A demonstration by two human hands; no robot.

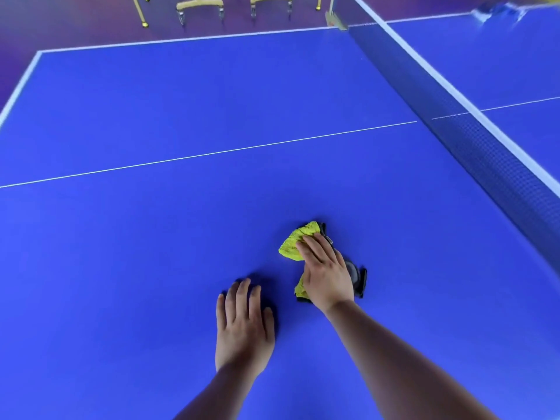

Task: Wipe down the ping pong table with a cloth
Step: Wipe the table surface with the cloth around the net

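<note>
Left hand (244, 328) lies flat on the blue desk (151, 237), fingers spread, gripping nothing. Just beside it, the right hand (325, 275) presses open-palmed on the yellow-and-grey cloth (292, 245); net (472, 140) beyond.

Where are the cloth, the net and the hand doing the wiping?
cloth (292, 245): head view, yellow folded part.
net (472, 153): head view, dark mesh.
right hand (325, 272): head view, back of hand, pressing on the cloth.

open blue table (181, 110) ahead and left, net (472, 140) barring the right, cloth (292, 245) nearby
</note>
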